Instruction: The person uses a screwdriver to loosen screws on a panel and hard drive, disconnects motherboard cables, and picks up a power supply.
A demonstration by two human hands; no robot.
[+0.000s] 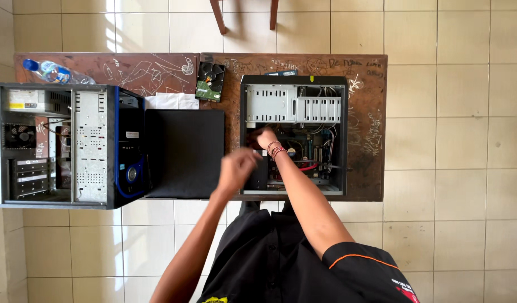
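Observation:
An open black computer case (341, 134) lies on its side on a scribbled brown table (368, 112). Inside it are a grey drive cage (295, 104), a motherboard and a red cable (309, 166). My right hand (265, 137), with beaded bracelets at the wrist, reaches into the upper left of the case just below the drive cage. What its fingers touch is hidden. My left hand (236, 168) is blurred and curled at the case's left wall, and I cannot tell whether it holds anything.
A black side panel (184, 152) lies flat left of the case. A bare hard disk (210, 82) and white paper (171, 101) lie behind it. A second open case (73, 146) with a blue front stands at far left, a water bottle (51, 71) behind it. Chair legs (219, 17) stand beyond the table.

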